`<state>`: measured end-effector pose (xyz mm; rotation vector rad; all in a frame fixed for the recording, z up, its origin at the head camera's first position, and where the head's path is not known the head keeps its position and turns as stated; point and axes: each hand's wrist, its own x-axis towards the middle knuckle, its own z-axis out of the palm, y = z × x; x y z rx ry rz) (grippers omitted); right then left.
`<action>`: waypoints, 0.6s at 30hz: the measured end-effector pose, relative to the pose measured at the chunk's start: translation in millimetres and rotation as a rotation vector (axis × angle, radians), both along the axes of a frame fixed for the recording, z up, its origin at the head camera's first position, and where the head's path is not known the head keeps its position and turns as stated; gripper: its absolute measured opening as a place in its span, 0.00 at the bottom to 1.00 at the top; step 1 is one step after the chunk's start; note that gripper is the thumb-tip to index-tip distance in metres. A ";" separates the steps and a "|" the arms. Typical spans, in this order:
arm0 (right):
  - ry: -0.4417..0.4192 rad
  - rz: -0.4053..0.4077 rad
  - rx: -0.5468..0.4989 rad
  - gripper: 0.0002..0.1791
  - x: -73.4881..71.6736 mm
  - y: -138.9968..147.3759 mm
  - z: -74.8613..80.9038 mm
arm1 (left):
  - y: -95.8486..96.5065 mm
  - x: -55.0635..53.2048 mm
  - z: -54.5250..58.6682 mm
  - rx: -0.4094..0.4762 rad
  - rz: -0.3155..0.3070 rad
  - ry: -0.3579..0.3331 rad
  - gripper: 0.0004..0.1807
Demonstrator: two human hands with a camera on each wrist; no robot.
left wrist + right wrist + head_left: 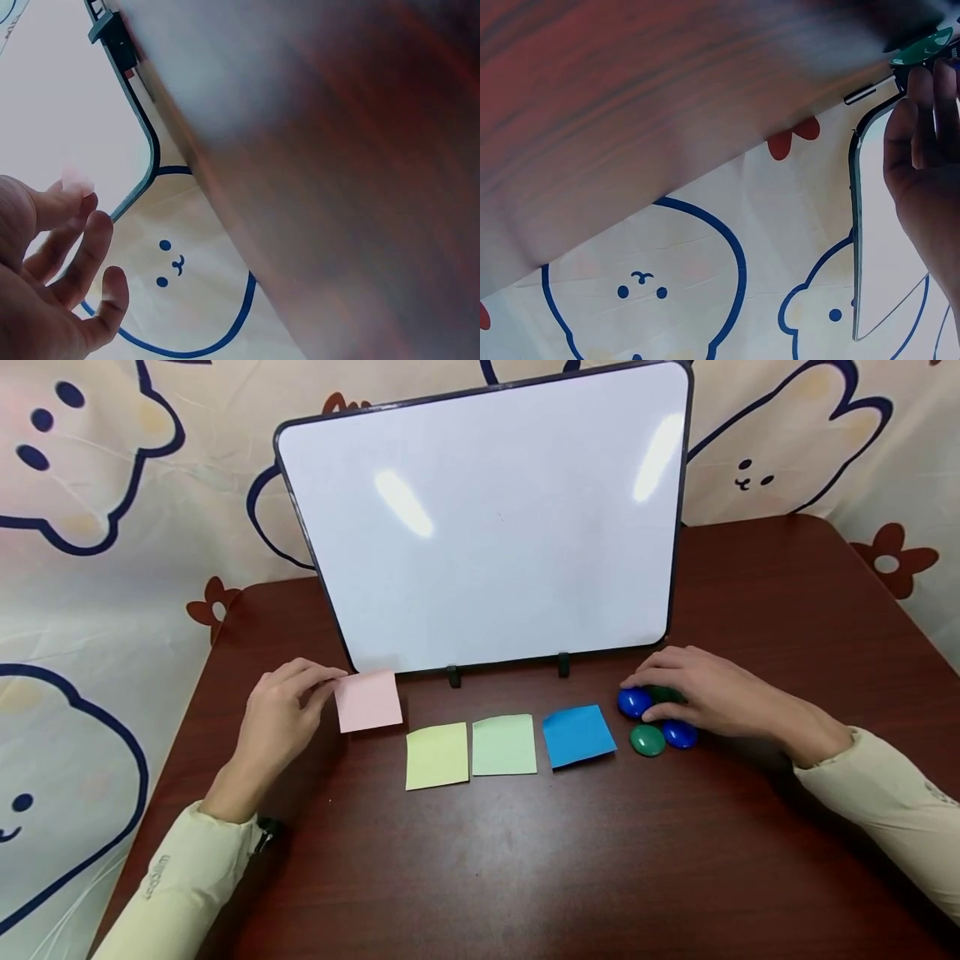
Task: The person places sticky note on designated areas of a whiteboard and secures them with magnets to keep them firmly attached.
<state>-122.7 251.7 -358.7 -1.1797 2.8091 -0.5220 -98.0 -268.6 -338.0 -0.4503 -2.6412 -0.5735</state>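
My left hand (281,710) pinches a corner of a pink sticky note (369,702) between thumb and fingertips, just below the whiteboard's lower left corner. The left wrist view shows a bit of the note (77,181) at the fingertips of that hand (60,262). On the right, thumb and fingers of my right hand (712,693) close around a glossy blue round magnet (634,702). Around it lie a green magnet (647,740), a second blue magnet (680,734) and another green one (666,694), partly hidden under the fingers.
A whiteboard (495,527) stands tilted at the back of the brown table (480,868), on small black feet (564,665). In front of it lie yellow (437,757), light green (504,745) and blue (579,737) sticky notes. Behind hangs a printed curtain (780,468).
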 end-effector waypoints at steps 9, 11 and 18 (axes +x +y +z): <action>0.009 0.011 -0.005 0.24 0.6 -0.3 0.1 | 3.7 -6.4 2.7 0.012 0.014 0.013 0.11; 0.013 0.011 -0.003 0.24 0.6 -0.4 0.2 | 4.6 -8.3 3.6 0.022 0.014 0.020 0.11; -0.001 0.005 0.003 0.24 1.5 -0.8 0.1 | 6.3 -13.0 6.5 0.045 0.027 0.035 0.07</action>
